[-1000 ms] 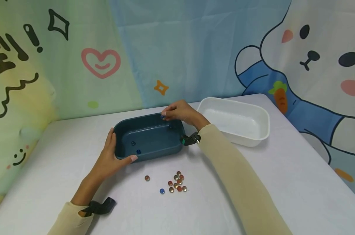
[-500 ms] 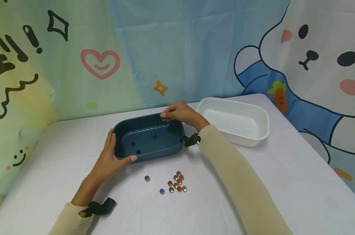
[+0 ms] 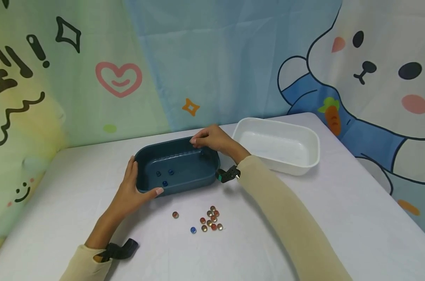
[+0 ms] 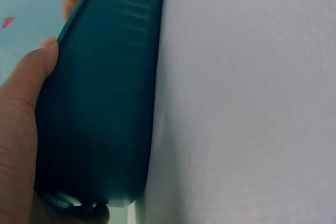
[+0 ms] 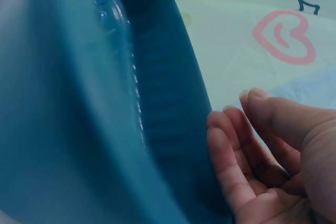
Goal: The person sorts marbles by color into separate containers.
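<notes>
My left hand (image 3: 129, 191) holds the near-left corner of a dark teal plastic tub (image 3: 184, 185), thumb along the front and fingers on the left side. In the left wrist view the thumb lies against the tub's outer wall (image 4: 105, 87). Above the tub's back right rim is my right hand (image 3: 216, 140). Its fingers (image 5: 226, 156) are loosely curled in the right wrist view, with nothing seen between them and the thumb. Inside the tub lie several blue marbles, including a blue marble (image 3: 171, 172) close to two others on the left.
A white tub (image 3: 279, 166) stands at the back right. On the white table (image 3: 156, 249), in front of the teal tub, lie a cluster of orange and clear marbles (image 3: 214, 219), a lone orange marble (image 3: 175, 215) and a blue marble (image 3: 193, 230). A printed curtain (image 3: 216, 58) hangs behind.
My right hand has let go of a blue marble, which has rolled leftward across the tub floor to the other two. My left hand has stayed on the tub.
</notes>
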`<state>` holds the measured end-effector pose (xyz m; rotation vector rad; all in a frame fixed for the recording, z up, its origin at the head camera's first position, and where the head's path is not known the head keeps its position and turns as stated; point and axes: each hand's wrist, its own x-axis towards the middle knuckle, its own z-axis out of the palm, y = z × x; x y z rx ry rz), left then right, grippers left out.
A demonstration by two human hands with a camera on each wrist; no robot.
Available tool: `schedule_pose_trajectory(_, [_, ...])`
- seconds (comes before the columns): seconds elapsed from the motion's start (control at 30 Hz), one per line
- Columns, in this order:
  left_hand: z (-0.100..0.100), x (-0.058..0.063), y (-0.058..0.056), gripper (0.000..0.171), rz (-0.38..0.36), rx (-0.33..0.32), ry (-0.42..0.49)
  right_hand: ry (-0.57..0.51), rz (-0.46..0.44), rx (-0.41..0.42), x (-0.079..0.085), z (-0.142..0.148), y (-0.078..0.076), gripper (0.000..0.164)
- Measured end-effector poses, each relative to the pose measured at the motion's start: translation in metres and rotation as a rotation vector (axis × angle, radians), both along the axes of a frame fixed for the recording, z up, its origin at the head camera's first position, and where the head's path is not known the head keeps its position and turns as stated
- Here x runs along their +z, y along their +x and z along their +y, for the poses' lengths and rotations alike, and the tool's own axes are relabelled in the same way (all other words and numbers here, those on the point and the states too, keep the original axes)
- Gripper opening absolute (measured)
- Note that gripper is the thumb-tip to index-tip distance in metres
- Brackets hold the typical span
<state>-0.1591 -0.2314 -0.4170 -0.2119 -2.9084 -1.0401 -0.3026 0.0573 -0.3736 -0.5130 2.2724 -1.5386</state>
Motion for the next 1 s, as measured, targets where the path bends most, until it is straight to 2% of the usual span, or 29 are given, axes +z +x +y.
schedule_pose_trajectory(0.23, [0.001, -0.001, -0.001, 0.117, -0.001, -0.004, 0.006, -0.003, 0.024, -0.056, -0.002, 0.002, 0.008, 0.026])
schedule_pose_trajectory(0.47, [0.0, 0.0, 0.001, 0.117, -0.007, 0.002, 0.015, -0.035, 0.032, -0.056, -0.002, 0.003, 0.013, 0.021])
schedule_pose_trajectory(0.6, [0.0, 0.001, 0.002, 0.118, -0.011, 0.002, 0.018, -0.039, 0.059, -0.032, 0.002, 0.003, 0.018, 0.02])
schedule_pose_trajectory(0.87, [-0.001, 0.0, 0.002, 0.117, -0.01, 0.0, 0.027, 0.023, 0.16, 0.058, 0.012, 0.002, 0.034, 0.021])
schedule_pose_trajectory(1.0, [-0.001, -0.001, 0.001, 0.118, -0.01, -0.003, 0.031, 0.005, 0.195, 0.113, 0.021, -0.001, 0.043, 0.019])
